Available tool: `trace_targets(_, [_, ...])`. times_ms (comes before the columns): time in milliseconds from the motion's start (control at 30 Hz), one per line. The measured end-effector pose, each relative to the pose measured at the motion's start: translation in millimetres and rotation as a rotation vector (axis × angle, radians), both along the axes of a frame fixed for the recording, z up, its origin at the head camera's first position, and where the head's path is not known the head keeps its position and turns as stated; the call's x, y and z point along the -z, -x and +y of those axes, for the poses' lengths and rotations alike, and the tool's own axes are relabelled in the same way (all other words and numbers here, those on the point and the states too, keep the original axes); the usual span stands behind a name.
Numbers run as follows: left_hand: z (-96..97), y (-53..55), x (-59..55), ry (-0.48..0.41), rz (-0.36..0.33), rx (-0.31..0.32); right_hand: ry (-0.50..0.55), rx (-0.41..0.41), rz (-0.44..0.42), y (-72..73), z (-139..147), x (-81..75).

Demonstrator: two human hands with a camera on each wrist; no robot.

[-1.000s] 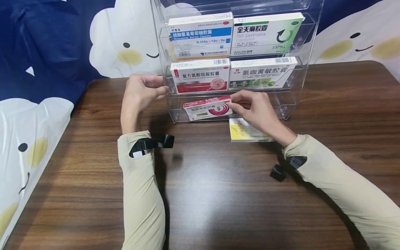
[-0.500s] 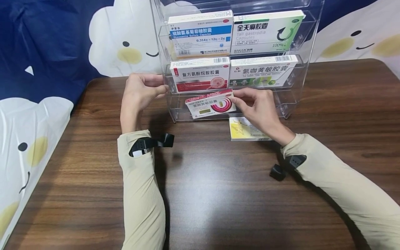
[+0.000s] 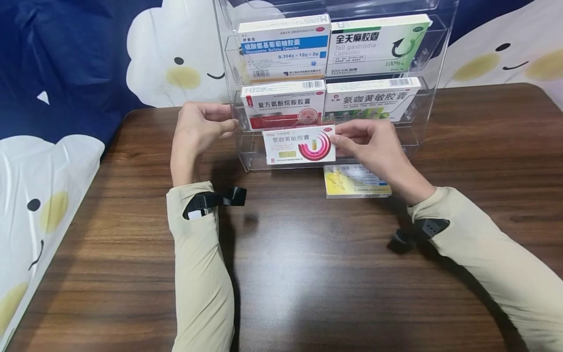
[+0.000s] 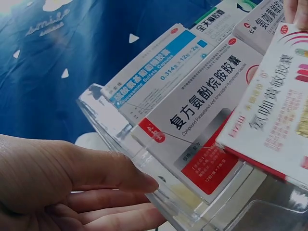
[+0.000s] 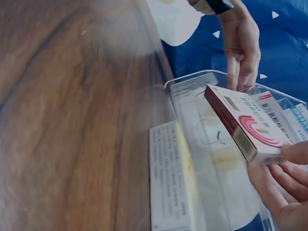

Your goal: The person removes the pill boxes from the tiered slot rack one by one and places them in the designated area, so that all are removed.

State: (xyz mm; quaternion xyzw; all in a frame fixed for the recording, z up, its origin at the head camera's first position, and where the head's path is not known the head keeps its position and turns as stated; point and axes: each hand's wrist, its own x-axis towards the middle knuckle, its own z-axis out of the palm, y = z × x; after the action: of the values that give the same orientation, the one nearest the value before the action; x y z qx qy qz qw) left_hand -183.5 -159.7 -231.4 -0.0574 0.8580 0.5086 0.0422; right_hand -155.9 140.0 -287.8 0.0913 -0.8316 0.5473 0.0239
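My right hand pinches the right end of a white and pink medicine box between thumb and fingers. The box is held in front of the bottom tier of a clear plastic display rack, its printed face toward the head camera. In the right wrist view the box's dark red edge and barcode end show. At the rack's left side, my left hand holds the side panel. The left wrist view has the thumb on one side of the panel and the fingers on the other.
Blue-striped and green-white medicine boxes stand on an upper tier. Below them are a red-white box and a white box with a green band. A yellow-white box lies on the wooden table before the rack.
My right hand has lifted the pink box out of the bottom tier and toward me, levelling it so its face shows fully. The left hand has stayed at the rack's side.
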Motion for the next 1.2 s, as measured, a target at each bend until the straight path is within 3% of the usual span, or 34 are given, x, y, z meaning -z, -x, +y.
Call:
trace_targets(133, [0.8, -0.6, -1.6, 0.012, -0.003, 0.011, -0.03, -0.047, -0.103, -5.5, -1.0, -2.4])
trace_targets(300, [0.6, -1.0, -2.5, 0.024, -0.006, 0.024, -0.097, -0.1, -0.163, -14.6, -5.4, -1.1])
trace_targets(600, [0.1, -1.3, -2.2, 0.016, -0.002, 0.029, -0.148, -0.219, -0.176, -27.1, -14.4, 2.1])
trace_targets(700, [-0.3, -1.6, -2.3, 0.031, -0.002, 0.023, -0.248, -0.256, -0.079, -28.0, -14.0, 1.6])
trace_targets(800, [-0.3, -1.7, -3.6, 0.056, 0.005, 0.027, -0.374, -0.299, 0.139, -28.3, -15.0, 0.9])
trace_targets(967, [-1.0, -2.8, -3.5, 0.053, 0.026, 0.043, -0.54, -0.508, 0.446, -36.9, -30.3, 0.8])
trace_targets(1067, [-1.4, -3.2, -1.8, 0.029, 0.038, 0.047, -0.661, -0.623, 0.517, -46.3, -41.0, 2.2])
trace_targets(1200, [-0.7, -2.7, -0.1, 0.031, 0.045, 0.054, -0.755, -0.67, 0.531, -51.7, -45.9, 9.4])
